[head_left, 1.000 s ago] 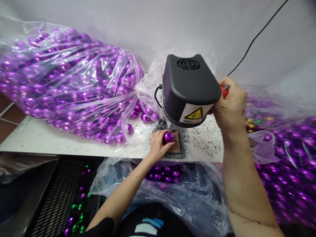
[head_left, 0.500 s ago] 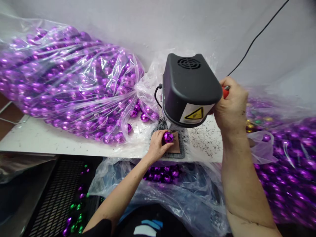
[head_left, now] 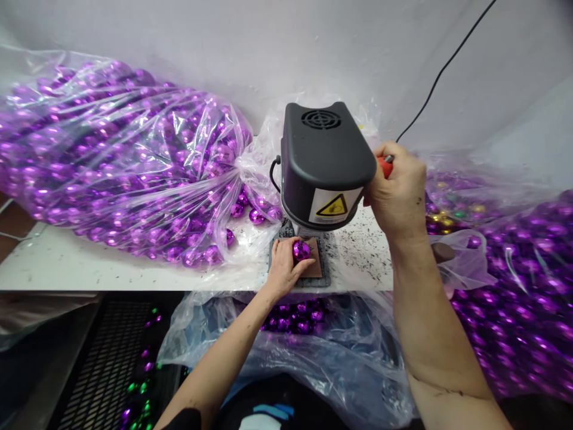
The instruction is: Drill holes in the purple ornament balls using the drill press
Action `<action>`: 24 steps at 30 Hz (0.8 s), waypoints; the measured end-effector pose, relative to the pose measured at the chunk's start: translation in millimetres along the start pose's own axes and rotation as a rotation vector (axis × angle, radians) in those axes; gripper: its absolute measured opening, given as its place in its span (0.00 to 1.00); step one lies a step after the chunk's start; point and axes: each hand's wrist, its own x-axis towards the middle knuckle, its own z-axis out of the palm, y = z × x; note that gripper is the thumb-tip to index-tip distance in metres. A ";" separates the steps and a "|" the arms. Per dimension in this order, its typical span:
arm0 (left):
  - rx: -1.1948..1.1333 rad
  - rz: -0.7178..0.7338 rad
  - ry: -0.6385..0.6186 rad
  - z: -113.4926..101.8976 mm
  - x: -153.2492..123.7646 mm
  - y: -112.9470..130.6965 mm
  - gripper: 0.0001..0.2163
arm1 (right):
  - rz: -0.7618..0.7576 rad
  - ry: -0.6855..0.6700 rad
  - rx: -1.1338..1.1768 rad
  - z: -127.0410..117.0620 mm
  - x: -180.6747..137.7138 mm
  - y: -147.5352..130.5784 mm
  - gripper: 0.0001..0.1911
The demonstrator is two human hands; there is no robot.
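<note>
My left hand (head_left: 283, 263) grips a shiny purple ball (head_left: 301, 251) between thumb and fingers. The ball sits over a brown pad (head_left: 314, 270) on the dark base of a press machine (head_left: 329, 161). This machine has a black housing with a round vent and a yellow warning label, and its head overhangs the ball. At its right side my right hand (head_left: 398, 188) is closed around a red-ended lever (head_left: 385, 166). The housing hides the part of the machine just above the ball.
A big clear bag of purple balls (head_left: 120, 161) lies on the white table (head_left: 67, 263) at left. Another bag of balls (head_left: 514, 298) is at right. Below the table edge, an open plastic bag (head_left: 358, 346) holds more purple balls. A black cable (head_left: 441, 74) runs up the wall.
The view has shifted slightly, so the machine and my right hand appear further left. My left hand still grips the ball on the pad, and my right hand still holds the lever.
</note>
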 end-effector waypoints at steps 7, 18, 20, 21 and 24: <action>0.026 -0.002 0.028 -0.3 -0.4 3.3 0.16 | -0.097 0.215 -0.123 1.7 -31.5 -3.3 0.17; 0.038 -0.009 0.021 -1.1 -0.3 5.5 0.15 | -0.240 0.356 -0.245 4.9 -90.9 22.1 0.09; 0.028 -0.017 0.020 -2.0 0.1 6.3 0.15 | -0.243 0.373 -0.226 7.5 -98.3 28.2 0.07; 0.022 -0.018 0.019 -2.4 0.3 6.6 0.15 | -0.252 0.385 -0.219 8.6 -101.2 30.7 0.06; 0.008 -0.013 0.019 -3.1 0.5 7.3 0.16 | -0.300 0.404 -0.201 10.2 -105.9 36.0 0.04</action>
